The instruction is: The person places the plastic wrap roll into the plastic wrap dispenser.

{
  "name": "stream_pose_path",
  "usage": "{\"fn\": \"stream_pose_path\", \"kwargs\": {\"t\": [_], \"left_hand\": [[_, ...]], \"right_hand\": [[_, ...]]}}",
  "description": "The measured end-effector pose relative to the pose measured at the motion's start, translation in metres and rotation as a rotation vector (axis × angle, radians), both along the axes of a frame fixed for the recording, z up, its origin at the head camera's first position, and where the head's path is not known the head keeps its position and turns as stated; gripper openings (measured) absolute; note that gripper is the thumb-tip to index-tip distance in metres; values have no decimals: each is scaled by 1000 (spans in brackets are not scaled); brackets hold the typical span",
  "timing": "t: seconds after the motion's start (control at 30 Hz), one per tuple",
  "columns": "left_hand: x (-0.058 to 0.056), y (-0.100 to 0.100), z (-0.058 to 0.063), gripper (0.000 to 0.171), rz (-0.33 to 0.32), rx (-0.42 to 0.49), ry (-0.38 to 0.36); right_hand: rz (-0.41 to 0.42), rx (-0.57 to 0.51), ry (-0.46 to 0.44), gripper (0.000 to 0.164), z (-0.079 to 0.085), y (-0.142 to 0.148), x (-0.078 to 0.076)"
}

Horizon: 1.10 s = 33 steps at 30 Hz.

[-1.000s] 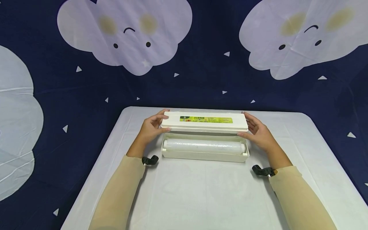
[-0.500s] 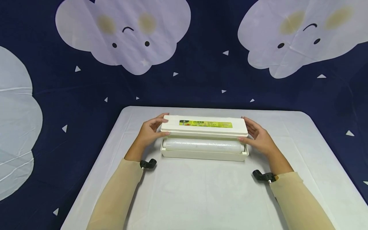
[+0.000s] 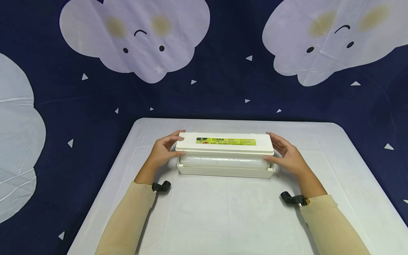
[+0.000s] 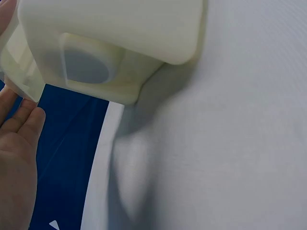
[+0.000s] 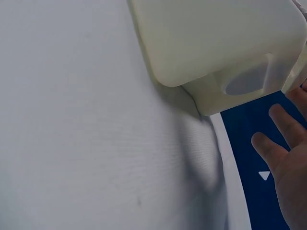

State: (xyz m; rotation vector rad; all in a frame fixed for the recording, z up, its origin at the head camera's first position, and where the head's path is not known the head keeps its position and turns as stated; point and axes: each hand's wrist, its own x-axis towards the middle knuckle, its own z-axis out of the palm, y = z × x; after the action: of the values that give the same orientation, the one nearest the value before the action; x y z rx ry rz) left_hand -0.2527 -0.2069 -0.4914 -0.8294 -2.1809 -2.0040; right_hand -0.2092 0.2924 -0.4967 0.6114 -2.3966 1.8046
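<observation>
In the head view, a white box lid point(image 3: 223, 148) with a yellow-green label point(image 3: 226, 141) is held over the back of a long white box point(image 3: 226, 172). A roll of clear cling film point(image 3: 223, 162) lies in the box, its front side showing below the lid. My left hand point(image 3: 162, 150) grips the lid's left end, thumb in front and fingers behind. At the right end my right hand point(image 3: 287, 156) holds it likewise. Both wrist views show the box's notched end walls, with the film roll's end point(image 4: 88, 67) visible through the left one.
A white cloth covers the table point(image 3: 223, 216) under the box. Behind the table hangs a dark blue cloth point(image 3: 216, 106) with clouds and small triangles. Black wrist cameras point(image 3: 162, 186) sit near both sleeves.
Both hands have brought the lid down and toward the front, so it hangs closer over the box and covers more of the roll. The box has stayed in place.
</observation>
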Motion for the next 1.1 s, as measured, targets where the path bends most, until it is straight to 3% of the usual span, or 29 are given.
{"fn": "stream_pose_path", "kwargs": {"t": [1.1], "left_hand": [[16, -5, -7, 53, -13, -1, 21]], "right_hand": [[-13, 9, -19, 94, -8, -1, 19]]}}
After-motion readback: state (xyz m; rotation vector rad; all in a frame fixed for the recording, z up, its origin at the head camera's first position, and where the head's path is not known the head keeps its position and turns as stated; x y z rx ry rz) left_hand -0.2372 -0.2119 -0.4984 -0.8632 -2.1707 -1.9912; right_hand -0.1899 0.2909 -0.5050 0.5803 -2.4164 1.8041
